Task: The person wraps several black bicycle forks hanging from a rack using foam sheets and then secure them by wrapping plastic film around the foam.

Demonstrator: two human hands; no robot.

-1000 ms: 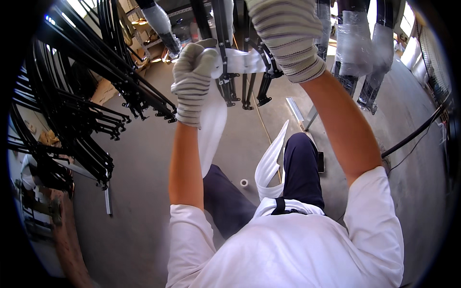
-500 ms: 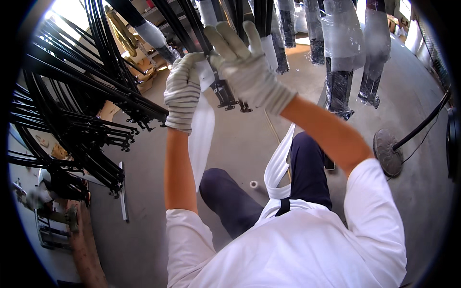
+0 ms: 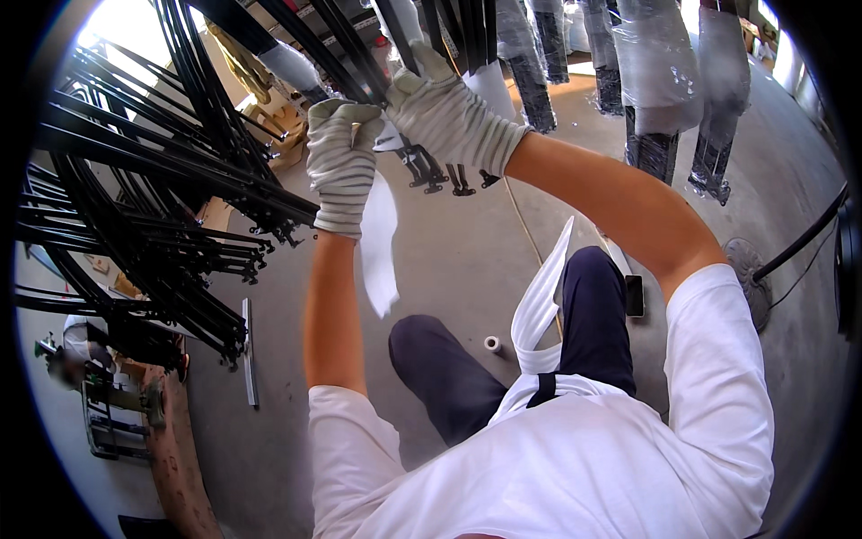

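In a striped white glove, my left hand (image 3: pixel 341 162) is closed in a pinch on a white strip of soft wrapping (image 3: pixel 379 256), whose loose end hangs below it. My right hand (image 3: pixel 453 112), gloved alike, has its fingers curled round the hanging black metal bars (image 3: pixel 395 36) just beside the left. Part of the wrapping shows between the two hands, against the bars. Bracketed bar ends (image 3: pixel 422 169) dangle below my right hand. More white strips (image 3: pixel 541 314) hang at my waist.
Many black bars (image 3: pixel 135 242) hang in bunches on the left. To the right hang several film-wrapped bars (image 3: pixel 660 72). A small white roll (image 3: pixel 492 344) and a metal strip (image 3: pixel 250 355) lie on the floor. A round stand base (image 3: pixel 747 274) is at right. A person (image 3: pixel 85 346) is far left.
My right hand, spread before, has come down and curled round the bars. The white strip's hanging end has shortened and swung, while my left hand keeps its pinch.
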